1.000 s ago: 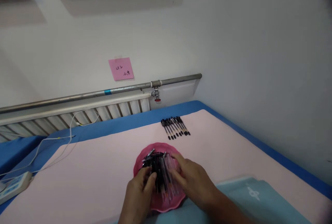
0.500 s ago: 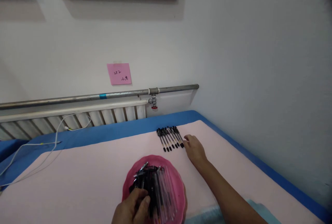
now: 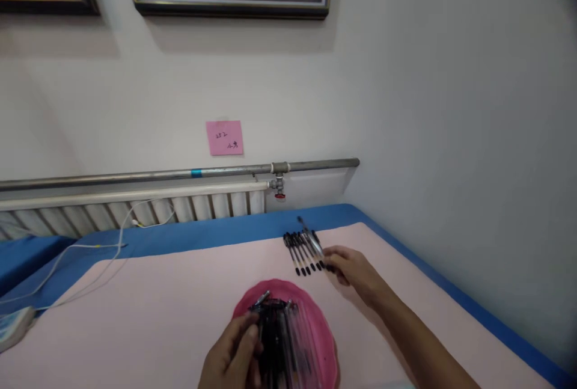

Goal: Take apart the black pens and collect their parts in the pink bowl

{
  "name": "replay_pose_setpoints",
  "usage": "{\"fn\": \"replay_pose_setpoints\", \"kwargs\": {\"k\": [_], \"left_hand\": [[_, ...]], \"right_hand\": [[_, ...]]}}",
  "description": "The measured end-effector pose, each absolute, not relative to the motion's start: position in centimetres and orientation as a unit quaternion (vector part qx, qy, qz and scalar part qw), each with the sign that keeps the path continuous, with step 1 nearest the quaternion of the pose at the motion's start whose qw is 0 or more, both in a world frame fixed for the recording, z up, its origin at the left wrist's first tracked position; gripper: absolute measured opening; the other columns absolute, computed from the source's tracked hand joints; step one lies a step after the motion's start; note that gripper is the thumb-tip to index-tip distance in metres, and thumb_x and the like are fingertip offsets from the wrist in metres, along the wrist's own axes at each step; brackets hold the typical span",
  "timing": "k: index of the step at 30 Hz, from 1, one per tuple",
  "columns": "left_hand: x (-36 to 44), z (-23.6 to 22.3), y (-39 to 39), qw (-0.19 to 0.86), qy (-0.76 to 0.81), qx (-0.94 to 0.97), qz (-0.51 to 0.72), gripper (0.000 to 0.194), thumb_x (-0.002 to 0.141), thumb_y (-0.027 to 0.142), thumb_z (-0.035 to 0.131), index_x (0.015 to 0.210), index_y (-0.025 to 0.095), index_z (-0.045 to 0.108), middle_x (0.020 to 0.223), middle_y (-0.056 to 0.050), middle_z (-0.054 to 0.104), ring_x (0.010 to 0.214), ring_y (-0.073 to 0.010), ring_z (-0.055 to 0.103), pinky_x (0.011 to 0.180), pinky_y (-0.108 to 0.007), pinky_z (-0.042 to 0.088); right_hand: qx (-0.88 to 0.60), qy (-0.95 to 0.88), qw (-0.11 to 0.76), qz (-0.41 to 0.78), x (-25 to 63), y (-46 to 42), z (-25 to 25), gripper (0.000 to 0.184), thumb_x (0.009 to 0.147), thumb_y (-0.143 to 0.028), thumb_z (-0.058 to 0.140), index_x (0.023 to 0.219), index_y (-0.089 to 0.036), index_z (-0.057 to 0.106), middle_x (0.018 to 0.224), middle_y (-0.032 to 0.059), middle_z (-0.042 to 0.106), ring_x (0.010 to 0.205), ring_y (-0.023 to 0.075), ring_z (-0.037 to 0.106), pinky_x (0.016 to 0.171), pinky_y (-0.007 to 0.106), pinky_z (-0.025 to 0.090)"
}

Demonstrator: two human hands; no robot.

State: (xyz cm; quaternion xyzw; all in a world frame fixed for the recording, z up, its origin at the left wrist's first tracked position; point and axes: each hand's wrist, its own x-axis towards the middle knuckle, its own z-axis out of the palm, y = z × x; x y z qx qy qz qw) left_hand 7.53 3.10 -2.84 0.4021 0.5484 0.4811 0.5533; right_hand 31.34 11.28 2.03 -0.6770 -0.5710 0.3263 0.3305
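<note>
A pink scalloped dish (image 3: 315,311) near the lower middle holds a heap of black and clear pens (image 3: 282,335). My left hand (image 3: 232,356) rests on the dish's left side with its fingers curled around some pens. Further back, a neat row of black pens (image 3: 304,251) lies on the pink cloth (image 3: 157,299). My right hand (image 3: 354,269) reaches out beside that row, fingers pinched on one pen (image 3: 311,237) that sticks up at an angle over the row's right end.
The pink cloth covers a blue table (image 3: 216,229) set in a corner against white walls. A radiator (image 3: 135,208) and metal pipe (image 3: 225,169) run behind it. A white cable (image 3: 81,251) and power strip (image 3: 13,326) lie at the left. A pink note (image 3: 224,137) hangs on the wall.
My right hand left the dish and went out to the row of pens at the back. It now holds a pen tilted above the row's right end. My left hand stayed on the dish.
</note>
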Motion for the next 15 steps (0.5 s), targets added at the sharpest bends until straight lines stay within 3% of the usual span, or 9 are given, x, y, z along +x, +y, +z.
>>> {"fn": "replay_pose_setpoints", "kwargs": {"k": [2, 3, 6, 10, 15], "left_hand": [[7.3, -2.0, 3.3, 0.593, 0.501, 0.357, 0.519, 0.062, 0.064, 0.060, 0.064, 0.107, 0.015, 0.060, 0.052, 0.003, 0.055, 0.035, -0.0074, 0.041, 0.034, -0.019, 0.030], [7.1, -1.6, 3.3, 0.616, 0.470, 0.336, 0.536, 0.061, 0.064, 0.056, 0.066, 0.109, 0.016, 0.058, 0.054, 0.002, 0.057, 0.036, -0.0069, 0.042, 0.034, -0.017, 0.029], [6.9, -0.7, 3.2, 0.676, 0.377, 0.301, 0.557, 0.048, 0.068, 0.046, 0.068, 0.104, 0.015, 0.060, 0.067, -0.002, 0.062, 0.041, -0.0050, 0.045, 0.034, -0.014, 0.027], [6.5, 0.0, 2.9, 0.682, 0.344, 0.314, 0.564, 0.033, 0.071, 0.043, 0.067, 0.082, 0.012, 0.062, 0.072, -0.002, 0.063, 0.036, -0.0006, 0.037, 0.032, -0.014, 0.022], [4.4, 0.5, 3.3, 0.577, 0.463, 0.360, 0.569, 0.033, 0.072, 0.047, 0.063, 0.074, 0.014, 0.058, 0.046, 0.007, 0.048, 0.034, -0.0023, 0.030, 0.034, -0.015, 0.019]], "right_hand": [[-0.600, -0.599, 0.317, 0.425, 28.7, 8.7, 2.9, 0.020, 0.070, -0.024, 0.049, 0.081, -0.017, 0.064, 0.058, -0.0046, 0.051, 0.045, 0.0066, 0.040, 0.043, 0.020, 0.030], [-0.526, -0.587, 0.309, 0.532, 27.5, 7.4, 3.0, 0.019, 0.067, -0.023, 0.050, 0.080, -0.016, 0.062, 0.057, -0.0052, 0.048, 0.045, 0.0055, 0.037, 0.041, 0.019, 0.026], [-0.436, -0.529, 0.244, 0.686, 24.6, 4.1, 2.5, 0.018, 0.060, -0.019, 0.050, 0.075, -0.017, 0.060, 0.046, -0.0088, 0.040, 0.036, 0.0037, 0.025, 0.037, 0.019, 0.016], [-0.450, -0.487, 0.204, 0.721, 23.9, 1.5, 1.9, 0.013, 0.056, -0.016, 0.045, 0.066, -0.020, 0.054, 0.038, -0.0113, 0.031, 0.032, 0.0034, 0.020, 0.036, 0.020, 0.010], [-0.508, -0.523, 0.193, 0.657, 25.3, 1.0, 1.7, 0.010, 0.054, -0.015, 0.044, 0.061, -0.019, 0.048, 0.041, -0.0103, 0.034, 0.035, 0.0033, 0.026, 0.038, 0.019, 0.013]]}}
